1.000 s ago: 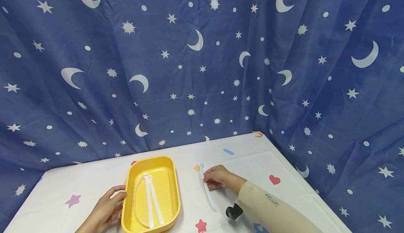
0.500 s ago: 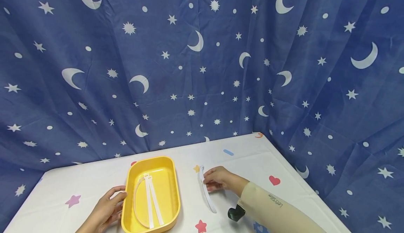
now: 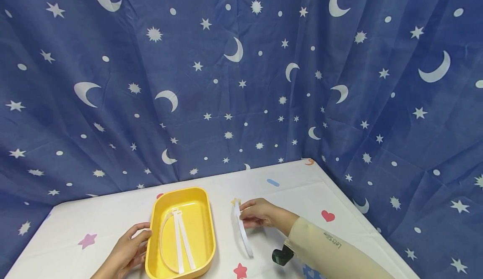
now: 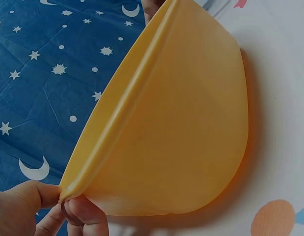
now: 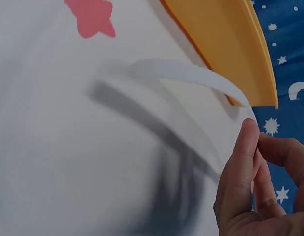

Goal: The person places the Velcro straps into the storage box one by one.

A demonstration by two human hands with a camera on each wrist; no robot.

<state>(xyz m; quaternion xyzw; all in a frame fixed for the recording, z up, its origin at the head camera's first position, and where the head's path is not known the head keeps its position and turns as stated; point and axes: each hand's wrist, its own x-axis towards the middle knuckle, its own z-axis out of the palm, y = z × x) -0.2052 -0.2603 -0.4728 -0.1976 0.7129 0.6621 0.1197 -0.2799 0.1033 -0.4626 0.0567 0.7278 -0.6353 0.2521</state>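
Note:
My left hand [image 3: 126, 247] pinches the near-left rim of a deep yellow plastic bin [image 3: 212, 233]; in the left wrist view the thumb is on one side of the rim [image 4: 122, 110] and fingers on the other. Inside the bin lie thin white straps [image 3: 180, 241] with slotted ends, two nearly straight and one bowed along the left wall. To the bin's right, my right hand [image 3: 260, 212] pinches a white strap [image 3: 243, 235] near its far end. That strap [image 5: 191, 73] arcs out of the fingertips above the tabletop, its shadow falling apart from it in the right wrist view.
A white cloth printed with stars, hearts and other shapes covers the table [image 3: 294, 195]. Behind and to the right hangs a blue curtain [image 3: 211, 82] with moons and stars. A dark green object [image 3: 282, 255] shows under the right forearm.
My right hand has raised the white strap and shifted it slightly left toward the bin, and the strap now bows more. The left hand and the bin have stayed in place.

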